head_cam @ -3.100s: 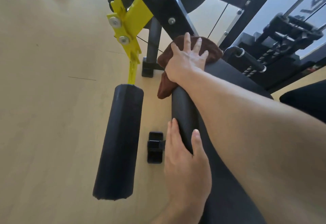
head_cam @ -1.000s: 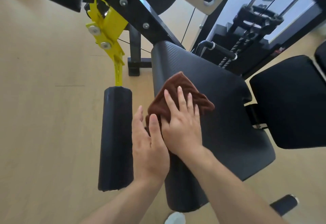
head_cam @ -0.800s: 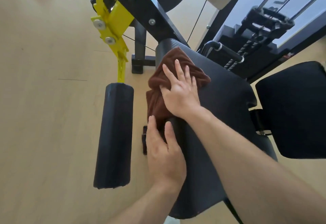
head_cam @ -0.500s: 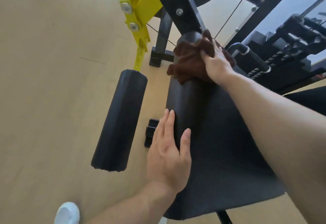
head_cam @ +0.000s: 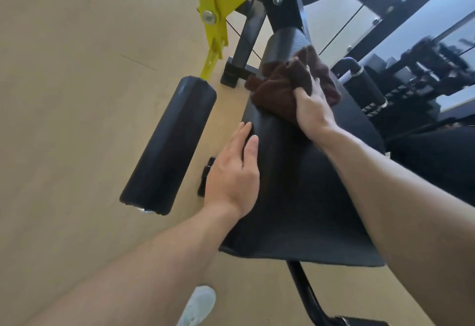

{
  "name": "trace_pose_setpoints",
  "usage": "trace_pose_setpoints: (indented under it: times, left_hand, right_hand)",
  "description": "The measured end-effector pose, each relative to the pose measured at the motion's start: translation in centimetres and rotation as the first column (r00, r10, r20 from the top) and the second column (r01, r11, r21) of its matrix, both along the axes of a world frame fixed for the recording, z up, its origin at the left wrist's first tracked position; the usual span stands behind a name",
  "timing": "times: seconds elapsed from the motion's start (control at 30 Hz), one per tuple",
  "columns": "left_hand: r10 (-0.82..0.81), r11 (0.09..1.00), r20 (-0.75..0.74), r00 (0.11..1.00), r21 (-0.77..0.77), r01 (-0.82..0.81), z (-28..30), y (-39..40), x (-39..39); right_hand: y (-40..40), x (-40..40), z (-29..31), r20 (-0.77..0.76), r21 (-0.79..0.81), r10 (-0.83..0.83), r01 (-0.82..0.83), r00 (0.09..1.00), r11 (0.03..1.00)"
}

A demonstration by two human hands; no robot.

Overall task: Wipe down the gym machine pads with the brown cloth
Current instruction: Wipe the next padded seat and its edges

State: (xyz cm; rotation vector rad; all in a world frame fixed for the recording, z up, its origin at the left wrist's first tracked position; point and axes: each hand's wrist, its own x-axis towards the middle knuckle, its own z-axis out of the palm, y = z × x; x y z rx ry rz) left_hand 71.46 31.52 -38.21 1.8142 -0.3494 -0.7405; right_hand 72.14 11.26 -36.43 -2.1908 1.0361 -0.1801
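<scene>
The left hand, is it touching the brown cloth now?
Apart. In the head view the left hand rests flat on the seat pad, with bare black pad between its fingertips and the brown cloth that the right hand grips.

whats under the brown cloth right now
The brown cloth lies bunched on the far end of the black seat pad, gripped by the right hand. The pad surface directly beneath it is covered, so its state can't be seen.
</scene>
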Motion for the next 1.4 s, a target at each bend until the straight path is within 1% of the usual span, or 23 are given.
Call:
trace_pose_setpoints:
  times: [0.07,0.1,0.17,0.2,0.23,0.3,0.33,0.4,0.47,0.6,0.7,0.77,0.83,0.9,0.97,1.03,1.1,1.17,1.23,1.27,1.33,1.37,1.4]
  left_hand:
    - [0.056,0.997,-0.122,0.991,-0.041,-0.062,-1.0,0.5,-0.1]
    - [0.112,0.992,-0.215,0.97,-0.033,-0.122,-1.8,1.2,-0.5]
    - [0.229,0.96,-0.426,0.876,-0.053,-0.276,-3.0,3.5,-2.4]
    - [0.263,0.947,-0.448,0.854,-0.048,-0.317,-3.6,5.5,-4.1]
    - [0.252,0.955,-0.425,0.869,-0.034,-0.293,-3.7,7.8,-6.1]
    - [0.202,0.979,-0.335,0.92,0.085,-0.184,-3.9,12.5,-10.3]
    - [0.216,0.97,-0.282,0.935,0.168,-0.174,-4.1,14.6,-12.0]
    - [0.271,0.947,-0.225,0.936,0.236,-0.217,-4.5,17.3,-14.0]
    - [0.272,0.941,-0.106,0.956,0.236,-0.242,-4.1,17.9,-14.5]
    - [0.179,0.969,0.205,0.962,0.133,-0.209,-1.0,15.7,-14.8]
    - [0.025,0.991,0.415,0.91,0.112,-0.078,0.8,13.0,-15.5]
    - [-0.086,0.989,0.506,0.859,0.149,0.011,1.1,11.2,-15.7]
    - [-0.206,0.968,0.545,0.813,0.236,0.087,0.9,9.5,-15.8]
    - [-0.288,0.932,0.555,0.78,0.348,0.096,0.8,7.9,-15.8]
    - [-0.277,0.906,0.562,0.779,0.422,0.018,1.3,6.4,-15.9]
    - [-0.22,0.892,0.564,0.796,0.446,-0.069,2.3,4.8,-16.2]
    - [-0.213,0.882,0.579,0.787,0.46,-0.1,3.1,3.6,-16.5]
    - [-0.307,0.859,0.575,0.758,0.511,-0.039,3.4,2.5,-16.8]
    - [-0.4,0.82,0.557,0.727,0.572,0.013,3.4,1.2,-16.9]
    - [-0.414,0.811,0.554,0.722,0.585,0.015,3.3,0.4,-16.9]
    - [-0.415,0.805,0.552,0.723,0.593,0.01,3.2,-1.5,-16.9]
    - [-0.423,0.8,0.545,0.724,0.6,0.017,3.1,-2.6,-17.0]
    - [-0.436,0.795,0.538,0.722,0.606,0.029,2.8,-3.5,-17.2]
  right_hand:
    - [3.8,-2.3,0.6,0.062,0.008,0.081,-0.082,0.995,0.997]
    - [5.7,-3.5,0.8,0.087,0.013,0.127,-0.128,0.988,0.992]
    - [8.6,-6.1,0.5,0.115,0.001,0.226,-0.227,0.967,0.974]
    - [9.8,-7.4,0.1,0.117,-0.004,0.26,-0.261,0.959,0.965]
    - [11.0,-8.6,-0.3,0.118,-0.006,0.286,-0.288,0.951,0.958]
    - [13.3,-11.2,-1.1,0.131,-0.03,0.332,-0.331,0.934,0.943]
    - [14.3,-12.8,-1.5,0.142,-0.053,0.355,-0.351,0.924,0.935]
    - [15.7,-15.6,-2.2,0.136,-0.079,0.383,-0.376,0.914,0.923]
    - [16.1,-17.7,-2.5,0.118,-0.085,0.395,-0.387,0.911,0.918]
    - [14.7,-19.5,-2.7,0.06,-0.05,0.404,-0.401,0.913,0.915]
    - [12.3,-18.6,-2.8,-0.008,-0.015,0.333,-0.333,0.943,0.943]
    - [10.4,-17.6,-2.9,-0.055,0.014,0.295,-0.295,0.954,0.956]
    - [8.6,-16.4,-3.0,-0.098,0.03,0.265,-0.263,0.959,0.964]
    - [6.8,-15.4,-2.9,-0.136,0.041,0.256,-0.252,0.957,0.967]
    - [5.2,-14.6,-2.6,-0.171,0.036,0.284,-0.282,0.943,0.959]
    - [3.9,-15.0,-2.6,-0.182,0.02,0.334,-0.337,0.925,0.941]
    - [3.1,-16.4,-2.9,-0.157,0.008,0.356,-0.359,0.921,0.933]
    - [1.8,-19.4,-4.0,-0.159,0.021,0.268,-0.268,0.95,0.963]
    - [-0.7,-23.9,-5.8,-0.238,0.036,0.099,-0.093,0.966,0.995]
    - [-2.2,-26.4,-6.6,-0.275,0.059,-0.002,0.019,0.961,0.998]
    - [-4.5,-30.9,-7.9,-0.271,0.193,-0.205,0.262,0.94,0.946]
    - [-5.0,-32.3,-8.3,-0.239,0.267,-0.267,0.328,0.934,0.906]
    - [-5.1,-33.0,-8.6,-0.199,0.317,-0.298,0.349,0.934,0.882]
